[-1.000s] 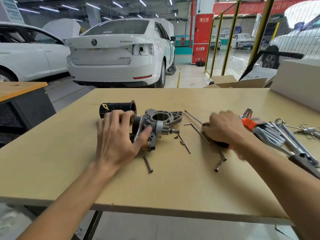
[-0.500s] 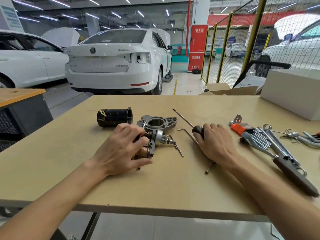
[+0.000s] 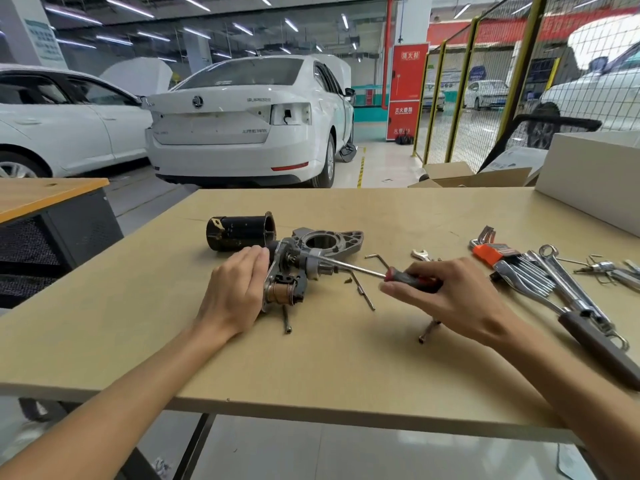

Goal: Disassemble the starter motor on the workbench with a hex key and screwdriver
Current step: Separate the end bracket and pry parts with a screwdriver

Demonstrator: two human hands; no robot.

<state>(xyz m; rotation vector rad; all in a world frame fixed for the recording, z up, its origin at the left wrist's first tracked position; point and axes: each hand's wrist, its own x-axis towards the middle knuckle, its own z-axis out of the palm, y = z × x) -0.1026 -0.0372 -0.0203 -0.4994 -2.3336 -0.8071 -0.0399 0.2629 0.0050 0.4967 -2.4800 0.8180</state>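
Desk [image 3: 346, 368]: the starter motor [image 3: 294, 271], partly stripped, lies near the middle, toward the far edge; its black cylindrical housing [image 3: 240, 233] is off and lies just beyond it.

Left hand [image 3: 235, 292]: grip now wrapped against the motor's left side, steadying it, where a second ago it lay over the top.

Right hand [image 3: 446, 296]: change of note. A second ago it rested flat over the loose tools; now its grip is curled round the red-black handle of the screwdriver [image 3: 398, 277], shaft lifted and aimed left, tip at the motor's geared end.

Judgement: tool selected, next fastener or prying step about to start.

Loose long bolts [image 3: 286, 320] and a hex key [image 3: 381, 259] lie near the motor; wrenches [image 3: 554, 271] sit toward the right edge.
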